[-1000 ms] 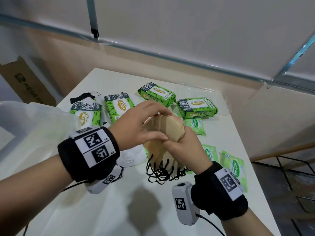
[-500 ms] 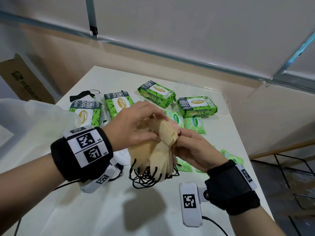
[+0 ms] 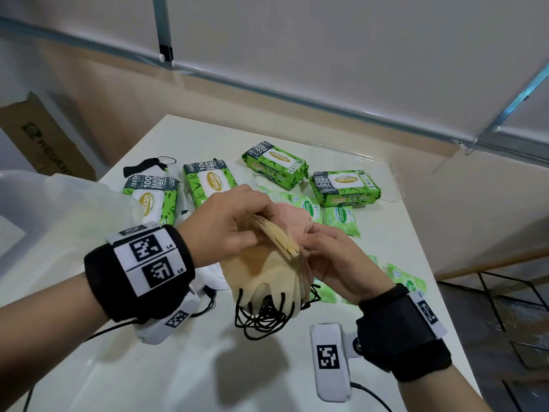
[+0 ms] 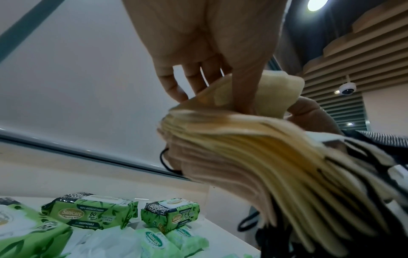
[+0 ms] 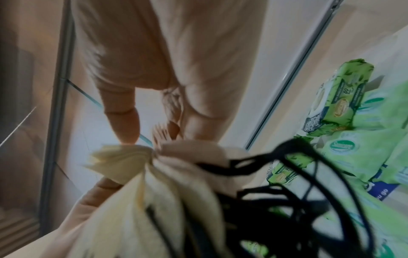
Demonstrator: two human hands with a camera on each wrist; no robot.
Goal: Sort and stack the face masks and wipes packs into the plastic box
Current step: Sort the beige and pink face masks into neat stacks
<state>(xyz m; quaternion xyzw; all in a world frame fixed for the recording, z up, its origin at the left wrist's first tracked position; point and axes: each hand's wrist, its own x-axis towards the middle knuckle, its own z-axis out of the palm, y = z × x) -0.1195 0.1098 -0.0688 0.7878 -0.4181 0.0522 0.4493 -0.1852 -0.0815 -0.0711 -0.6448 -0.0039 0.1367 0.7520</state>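
Note:
Both hands hold a stack of beige face masks [image 3: 261, 272] above the white table [image 3: 184, 367], black ear loops [image 3: 261, 319] dangling below. My left hand [image 3: 237, 221] grips the stack's top from the left, thumb across the front. My right hand [image 3: 329, 251] pinches the right edge, where the layers fan apart. In the left wrist view my left hand [image 4: 209, 52] has its thumb on the masks [image 4: 253, 148]. The right wrist view has my right hand [image 5: 165, 61] at the masks [image 5: 154, 200]. Large green wipes packs [image 3: 274, 163] lie behind.
The translucent plastic box [image 3: 44, 209] stands at the left table edge. Small green wipes packs [image 3: 341, 218] lie right of my hands, some near the right edge [image 3: 407, 281]. A white mask [image 3: 212, 278] lies under my left wrist, a black mask [image 3: 145, 166] at the back left.
My right hand has turned from wrapping the stack's front to pinching its right edge. The stack has tilted and its layers have fanned apart. My left hand keeps its grip.

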